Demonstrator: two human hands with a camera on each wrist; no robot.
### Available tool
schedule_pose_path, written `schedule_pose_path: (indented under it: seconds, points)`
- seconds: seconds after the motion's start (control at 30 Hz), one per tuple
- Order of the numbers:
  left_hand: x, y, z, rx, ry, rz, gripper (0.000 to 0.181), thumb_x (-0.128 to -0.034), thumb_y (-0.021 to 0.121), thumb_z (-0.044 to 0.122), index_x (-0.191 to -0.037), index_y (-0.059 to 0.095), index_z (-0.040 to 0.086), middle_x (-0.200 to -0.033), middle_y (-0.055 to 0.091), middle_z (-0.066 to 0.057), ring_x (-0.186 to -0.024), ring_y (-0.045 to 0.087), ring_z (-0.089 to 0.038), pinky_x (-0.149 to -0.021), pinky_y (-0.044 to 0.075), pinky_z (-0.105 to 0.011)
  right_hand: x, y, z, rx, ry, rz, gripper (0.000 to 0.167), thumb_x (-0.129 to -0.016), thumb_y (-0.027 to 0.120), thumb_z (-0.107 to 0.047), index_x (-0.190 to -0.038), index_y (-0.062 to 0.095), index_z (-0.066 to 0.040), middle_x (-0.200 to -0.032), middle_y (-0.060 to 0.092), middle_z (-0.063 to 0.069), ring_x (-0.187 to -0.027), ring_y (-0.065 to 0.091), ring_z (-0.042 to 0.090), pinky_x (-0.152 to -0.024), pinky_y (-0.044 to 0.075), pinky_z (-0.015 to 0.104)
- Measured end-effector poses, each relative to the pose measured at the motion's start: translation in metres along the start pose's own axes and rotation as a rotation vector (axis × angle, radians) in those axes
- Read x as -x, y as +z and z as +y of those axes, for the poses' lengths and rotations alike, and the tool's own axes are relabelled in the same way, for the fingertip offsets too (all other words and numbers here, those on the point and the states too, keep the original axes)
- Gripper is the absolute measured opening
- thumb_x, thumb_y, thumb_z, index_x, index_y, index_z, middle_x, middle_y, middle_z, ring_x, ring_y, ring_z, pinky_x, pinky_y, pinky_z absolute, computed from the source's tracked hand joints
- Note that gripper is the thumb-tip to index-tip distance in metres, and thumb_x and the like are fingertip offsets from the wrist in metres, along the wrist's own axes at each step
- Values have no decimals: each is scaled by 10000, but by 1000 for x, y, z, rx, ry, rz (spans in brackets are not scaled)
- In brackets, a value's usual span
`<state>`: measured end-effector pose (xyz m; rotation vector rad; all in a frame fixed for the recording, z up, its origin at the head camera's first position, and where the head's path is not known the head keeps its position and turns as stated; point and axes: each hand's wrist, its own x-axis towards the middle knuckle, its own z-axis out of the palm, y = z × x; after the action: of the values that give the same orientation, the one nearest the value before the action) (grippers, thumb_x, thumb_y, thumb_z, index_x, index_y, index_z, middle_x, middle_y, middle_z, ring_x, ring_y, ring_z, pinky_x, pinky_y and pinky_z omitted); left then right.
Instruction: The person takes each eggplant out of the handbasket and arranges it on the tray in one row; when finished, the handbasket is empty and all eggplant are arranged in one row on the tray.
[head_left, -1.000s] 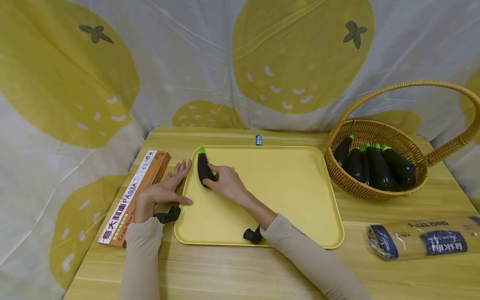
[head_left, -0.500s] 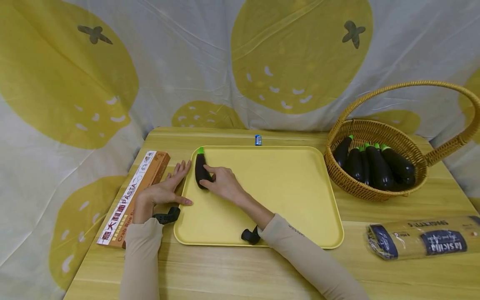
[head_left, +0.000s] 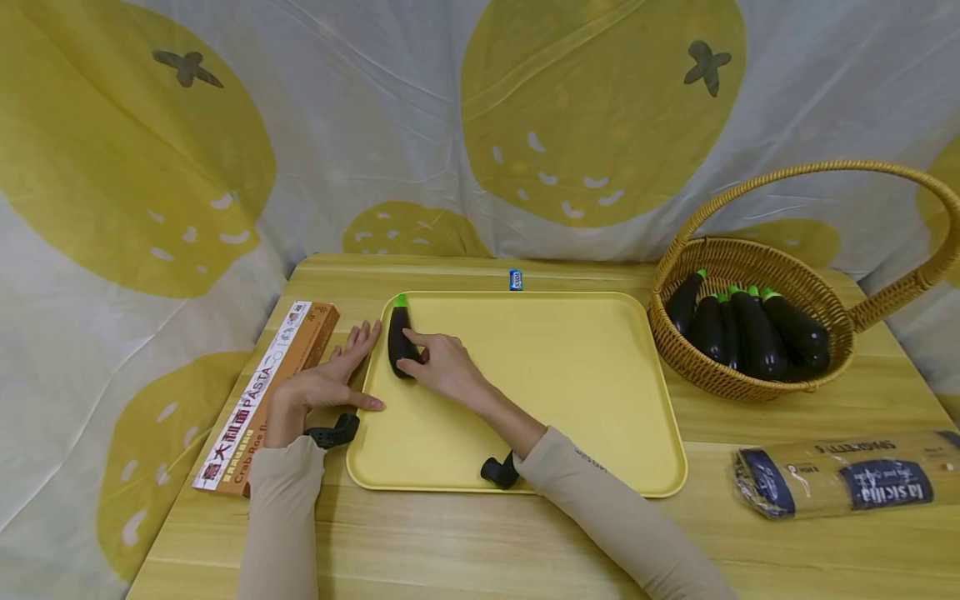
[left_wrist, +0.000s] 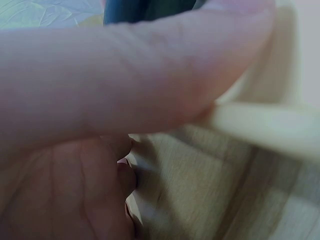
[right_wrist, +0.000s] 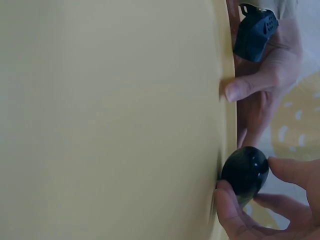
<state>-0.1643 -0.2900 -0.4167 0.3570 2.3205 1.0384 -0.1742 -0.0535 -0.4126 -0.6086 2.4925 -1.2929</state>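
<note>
A dark purple eggplant [head_left: 399, 333] with a green cap lies along the left side of a yellow tray [head_left: 555, 383], its cap towards the far edge. My right hand [head_left: 447, 367] pinches its lower body between thumb and fingers. In the right wrist view the eggplant [right_wrist: 245, 170] appears end-on, close to the tray's rim. My left hand [head_left: 326, 386] rests at the tray's left edge, with its thumb over the rim and its fingers extended outside it. The left wrist view shows that thumb [left_wrist: 150, 80] large, against the pale rim [left_wrist: 265, 122]; something dark behind it is blurred.
On the right stands a wicker basket [head_left: 723, 379] with a tall handle, holding several eggplants [head_left: 757, 337]. A spaghetti packet [head_left: 840, 477] lies in front of it. A pasta box [head_left: 262, 400] lies left of the tray, by my left forearm. Behind the tray is a small blue packet [head_left: 516, 279].
My right hand has shifted the eggplant slightly left, nearer the tray's left rim, and its lower end has turned a little. My left hand has stayed in place.
</note>
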Motion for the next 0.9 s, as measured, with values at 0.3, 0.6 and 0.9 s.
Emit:
schedule_pose_path:
  seconds: [0.3, 0.6, 0.9]
  points:
    - [0, 0, 0, 5, 1, -2, 1257, -871, 845, 248, -1664, -129, 188, -1683, -313, -158, -1545, -305, -422, -1168, -163, -769, 0, -1, 1, -5, -16, -9, 545, -1011, 668, -241, -1514, 529, -83, -517, 449, -68, -405, 321, 45, -413, 257, 156]
    - [0, 1, 0, 8, 8, -1, 1253, -873, 843, 237, -1664, -128, 184, -1683, -314, -158, -1547, -305, -416, -1174, -172, -757, 0, -2, 2, -20, -18, -12, 550, -1015, 665, -241, -1519, 521, -76, -502, 430, -70, -389, 297, 45, -399, 251, 159]
    - [0, 1, 1, 5, 6, -1, 1251, -875, 841, 243, -1663, -129, 179, -1683, -312, -166, -1546, -306, -420, -1175, -177, -753, 0, -3, 3, -13, 10, -21, 562, -1014, 672, -267, -1528, 516, -99, -555, 520, -45, -419, 360, 56, -424, 286, 168]
